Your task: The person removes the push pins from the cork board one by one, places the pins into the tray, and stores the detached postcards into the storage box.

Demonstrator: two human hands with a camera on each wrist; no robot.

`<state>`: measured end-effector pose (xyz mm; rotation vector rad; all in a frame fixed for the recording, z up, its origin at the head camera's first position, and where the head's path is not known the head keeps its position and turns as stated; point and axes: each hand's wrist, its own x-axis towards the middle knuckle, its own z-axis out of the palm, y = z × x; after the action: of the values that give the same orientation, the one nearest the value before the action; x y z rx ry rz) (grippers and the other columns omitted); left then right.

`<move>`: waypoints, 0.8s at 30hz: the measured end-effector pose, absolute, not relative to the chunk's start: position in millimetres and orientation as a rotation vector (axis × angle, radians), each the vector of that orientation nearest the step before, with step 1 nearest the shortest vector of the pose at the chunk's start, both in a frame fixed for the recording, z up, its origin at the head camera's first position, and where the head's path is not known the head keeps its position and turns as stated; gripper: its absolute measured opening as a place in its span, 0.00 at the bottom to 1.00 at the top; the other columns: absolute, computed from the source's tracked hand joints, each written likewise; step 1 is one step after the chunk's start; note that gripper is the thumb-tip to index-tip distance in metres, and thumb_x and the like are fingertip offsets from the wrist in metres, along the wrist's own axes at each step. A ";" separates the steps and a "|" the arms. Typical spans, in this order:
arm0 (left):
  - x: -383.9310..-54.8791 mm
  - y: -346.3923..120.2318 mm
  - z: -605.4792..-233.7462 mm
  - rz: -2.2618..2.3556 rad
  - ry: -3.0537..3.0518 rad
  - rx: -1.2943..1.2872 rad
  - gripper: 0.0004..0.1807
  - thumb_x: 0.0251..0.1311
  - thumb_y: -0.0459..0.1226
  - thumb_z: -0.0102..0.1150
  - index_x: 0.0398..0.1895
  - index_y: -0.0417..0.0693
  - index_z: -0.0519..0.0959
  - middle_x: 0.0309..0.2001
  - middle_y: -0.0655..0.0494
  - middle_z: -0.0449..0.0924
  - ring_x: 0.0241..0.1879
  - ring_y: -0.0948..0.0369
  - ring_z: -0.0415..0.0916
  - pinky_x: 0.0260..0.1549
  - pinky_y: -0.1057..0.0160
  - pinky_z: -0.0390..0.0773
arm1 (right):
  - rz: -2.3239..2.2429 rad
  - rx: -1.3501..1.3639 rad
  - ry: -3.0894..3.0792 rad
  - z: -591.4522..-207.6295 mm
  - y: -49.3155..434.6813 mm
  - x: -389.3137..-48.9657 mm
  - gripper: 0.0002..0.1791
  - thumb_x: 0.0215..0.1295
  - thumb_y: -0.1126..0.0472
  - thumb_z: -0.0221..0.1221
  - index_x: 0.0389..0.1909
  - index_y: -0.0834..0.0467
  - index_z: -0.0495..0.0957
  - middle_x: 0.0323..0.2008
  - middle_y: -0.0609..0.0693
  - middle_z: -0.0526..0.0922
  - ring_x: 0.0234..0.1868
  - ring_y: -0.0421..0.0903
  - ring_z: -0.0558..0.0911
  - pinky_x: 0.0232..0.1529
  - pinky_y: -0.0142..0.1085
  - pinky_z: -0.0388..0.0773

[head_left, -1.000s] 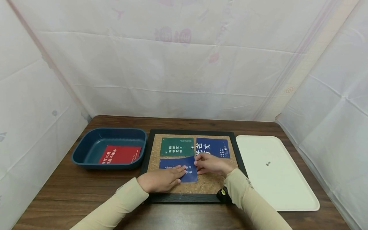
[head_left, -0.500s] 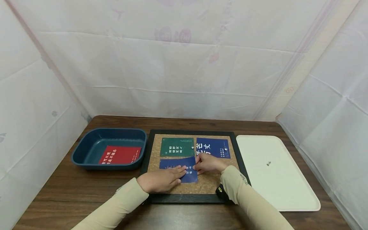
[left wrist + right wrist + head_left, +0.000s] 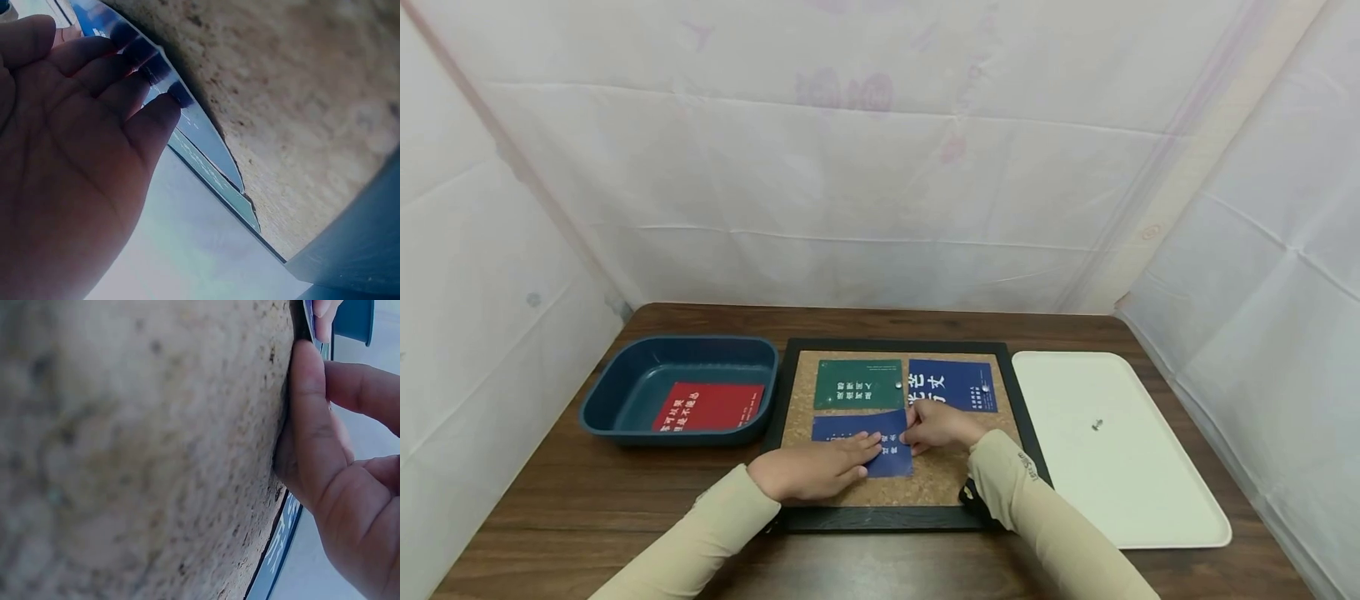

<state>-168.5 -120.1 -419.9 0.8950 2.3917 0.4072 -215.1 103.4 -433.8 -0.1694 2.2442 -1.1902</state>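
A blue card [image 3: 891, 463] with white writing lies on the framed cork board [image 3: 936, 485]. My left hand [image 3: 816, 468] rests on it with the fingers straight, and the left wrist view has these fingertips [image 3: 165, 103] against the card. At the card's right edge, the thumb and forefinger of my right hand [image 3: 940, 425] pinch together, low against the cork in the right wrist view. Whatever lies between those fingertips is hidden. Farther up the board are a green card [image 3: 857, 385] and another blue card [image 3: 955, 383], each with a small shiny pin near its right edge.
On the left stands a deep blue-green tub [image 3: 679, 340] with a red card [image 3: 709, 407] in it. To the right lies a cream tray [image 3: 1138, 492] bearing a few small metal pins [image 3: 1097, 425]. White sheeting [image 3: 880, 192] encloses the wooden table [image 3: 535, 508].
My right hand and sleeve have turned and shifted slightly left, with the fingertips drawn closer together at the card's edge. The left hand stays on the card. The head view has shifted slightly.
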 end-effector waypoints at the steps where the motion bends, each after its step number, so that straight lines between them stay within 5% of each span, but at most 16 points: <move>1: -168.7 -120.6 -419.4 0.414 2.388 0.893 0.27 0.75 0.49 0.36 0.75 0.60 0.56 0.76 0.65 0.49 0.74 0.60 0.51 0.69 0.50 0.61 | -1.188 -0.174 2.248 -433.7 102.9 -215.1 0.08 0.61 0.70 0.60 0.31 0.62 0.69 0.28 0.54 0.75 0.24 0.42 0.77 0.29 0.34 0.82; 24: -168.9 -123.3 -420.0 0.450 2.403 0.930 0.27 0.74 0.50 0.39 0.74 0.61 0.58 0.75 0.66 0.52 0.74 0.61 0.53 0.69 0.50 0.62 | -1.185 -0.167 2.237 -435.0 102.2 -216.7 0.09 0.61 0.71 0.60 0.29 0.62 0.68 0.27 0.54 0.75 0.23 0.42 0.78 0.28 0.33 0.81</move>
<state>-168.9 -123.3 -420.0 0.9302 2.4032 0.4501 -216.7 102.2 -435.0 -0.1673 2.2369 -1.1853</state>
